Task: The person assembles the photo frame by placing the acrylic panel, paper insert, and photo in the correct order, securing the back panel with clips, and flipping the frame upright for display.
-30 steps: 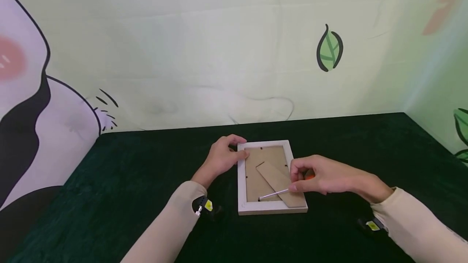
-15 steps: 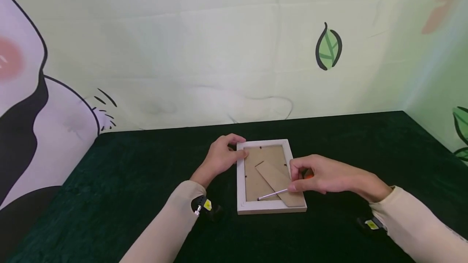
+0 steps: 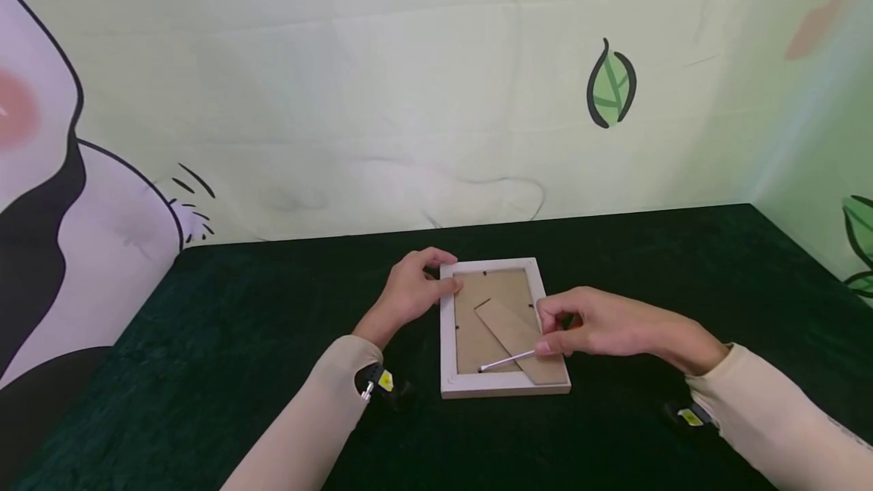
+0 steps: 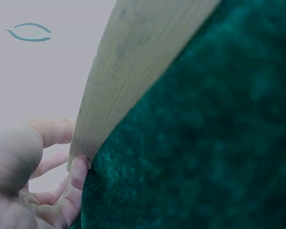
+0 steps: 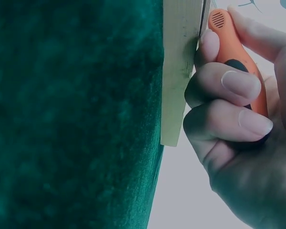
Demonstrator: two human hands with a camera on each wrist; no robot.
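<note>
A white picture frame (image 3: 446, 332) lies face down on the dark green cloth, its brown backing board (image 3: 470, 332) and fold-out stand (image 3: 520, 341) facing up. My left hand (image 3: 412, 290) grips the frame's upper left corner, thumb on the backing. My right hand (image 3: 600, 324) holds a small screwdriver with an orange handle (image 5: 231, 45); its thin metal shaft (image 3: 506, 361) points left, its tip at the backing's lower edge. In the left wrist view the frame's side (image 4: 133, 71) fills the top, with my fingers (image 4: 76, 176) against its corner. The frame's edge (image 5: 178, 71) stands beside my fingers (image 5: 229, 100) in the right wrist view.
The green cloth table (image 3: 239, 339) ends at a pale backdrop wall (image 3: 409, 97) printed with leaves and a cartoon figure. A wall also rises at the right side (image 3: 818, 173). Wrist cameras sit on both sleeves (image 3: 382, 383) (image 3: 689, 417).
Nothing but a slight shift of the head view; both hands and the frame keep their places.
</note>
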